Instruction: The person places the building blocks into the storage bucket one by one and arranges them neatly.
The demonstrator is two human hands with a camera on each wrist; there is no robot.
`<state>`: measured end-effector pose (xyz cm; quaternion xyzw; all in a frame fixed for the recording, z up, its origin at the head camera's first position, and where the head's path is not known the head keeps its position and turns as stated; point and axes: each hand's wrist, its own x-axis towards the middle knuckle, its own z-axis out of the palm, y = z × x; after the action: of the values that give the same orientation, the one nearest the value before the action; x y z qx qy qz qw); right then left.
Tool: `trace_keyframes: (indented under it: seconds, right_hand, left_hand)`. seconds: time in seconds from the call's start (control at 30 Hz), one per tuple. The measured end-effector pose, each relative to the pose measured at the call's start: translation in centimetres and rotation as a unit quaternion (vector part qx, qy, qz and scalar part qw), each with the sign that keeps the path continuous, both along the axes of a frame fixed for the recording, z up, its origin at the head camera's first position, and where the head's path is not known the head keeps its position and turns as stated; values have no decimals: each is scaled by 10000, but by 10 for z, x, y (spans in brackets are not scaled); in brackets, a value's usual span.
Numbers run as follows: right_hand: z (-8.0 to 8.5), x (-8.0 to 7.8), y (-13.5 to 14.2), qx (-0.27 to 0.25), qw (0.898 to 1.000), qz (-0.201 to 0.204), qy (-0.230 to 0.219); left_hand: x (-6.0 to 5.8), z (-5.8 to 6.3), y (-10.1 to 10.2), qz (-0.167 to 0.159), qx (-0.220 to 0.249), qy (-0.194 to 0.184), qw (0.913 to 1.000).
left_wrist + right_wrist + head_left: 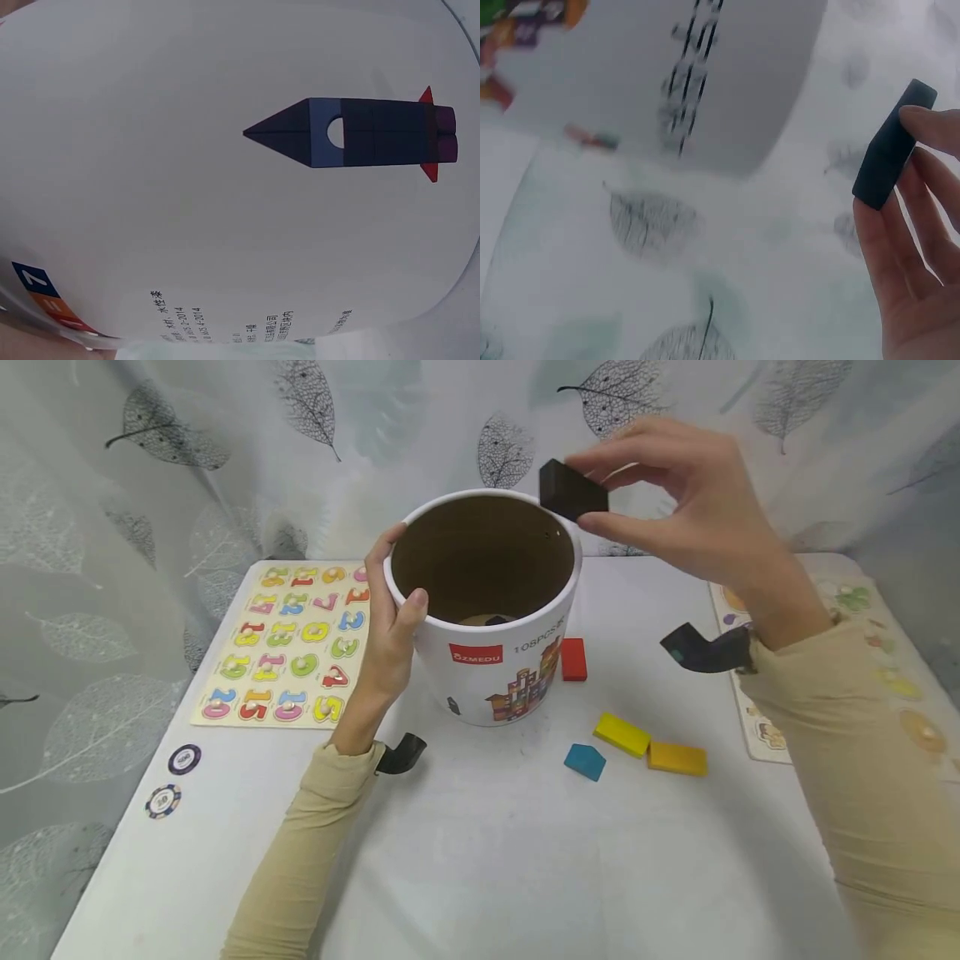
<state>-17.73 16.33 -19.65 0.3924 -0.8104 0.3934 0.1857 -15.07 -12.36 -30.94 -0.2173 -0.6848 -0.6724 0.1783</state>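
Note:
A tall white bucket [442, 668] with printed toy-block pictures stands on the table, its open top tilted toward me. My left hand [390, 627] grips its rim at the left, thumb over the front edge. Above the right rim, my right hand [682, 493] pinches a dark wooden block [572, 492] between thumb and fingers. The right wrist view shows this block [892, 146] apart from the bucket wall [742, 90]. Only a small dark piece [497, 620] shows at the bucket's bottom; the rest of the inside is shadowed. A printed rocket on the bucket wall [165, 165] fills the left wrist view.
Right of the bucket lie a red block [573, 660], a yellow block [622, 734], an orange-yellow block [677, 759] and a blue block [585, 762]. A number puzzle board [288, 647] sits left, with two poker chips [184, 759] below. Another puzzle board [765, 739] is partly behind my right arm.

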Motion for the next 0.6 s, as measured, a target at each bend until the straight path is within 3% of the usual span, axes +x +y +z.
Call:
trace_keyframes:
  seconds: [0.1, 0.2, 0.47, 0.6]
  right_hand:
    - [1, -5, -21, -144, 9989, 438, -41]
    - [-4, -8, -30, -92, 9987, 484, -126]
    - [-13, -11, -29, -215, 9966, 642, -465]
    - [-17, -13, -20, -342, 9957, 760, -394]
  left_hand:
    - [0, 1, -1, -26, 27, 29, 10000]
    - [0, 0, 0, -13, -21, 84, 10000]
    - [0, 0, 0, 18, -64, 102, 9999]
    - [-1, 0, 0, 12, -50, 120, 9999]
